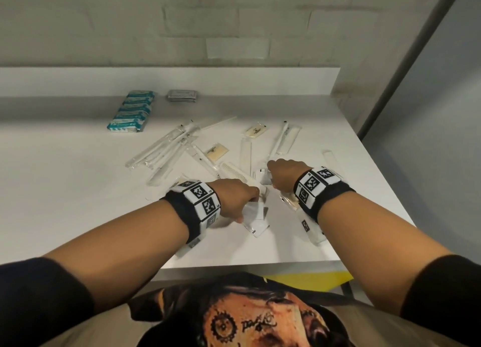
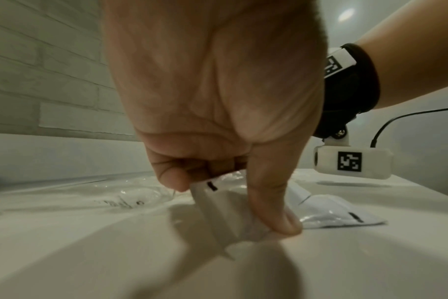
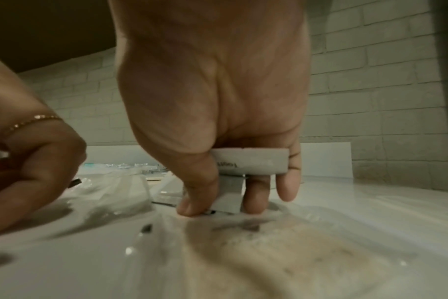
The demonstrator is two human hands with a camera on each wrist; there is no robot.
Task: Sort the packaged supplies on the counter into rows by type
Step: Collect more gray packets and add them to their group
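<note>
While both wrists hover low over the white counter [image 1: 65, 190], the left hand [image 1: 235, 198] pinches a flat white sachet [image 2: 218, 212] between thumb and curled fingers, and the right hand [image 1: 285, 173] grips what may be small grey boxes [image 3: 251, 161]. Teal packets [image 1: 132, 112] sit in a row at upper left, below a pale brick wall [image 1: 234, 21].

Both forearms extended forward, palms down, marker bands on wrists. Left hand [image 1: 235, 197] fingers curled, thumb [image 2: 274, 204] pressed down, pinching. Right hand [image 1: 285, 173] just ahead of it, thumb and fingers [image 3: 256, 194] curled, gripping.
</note>
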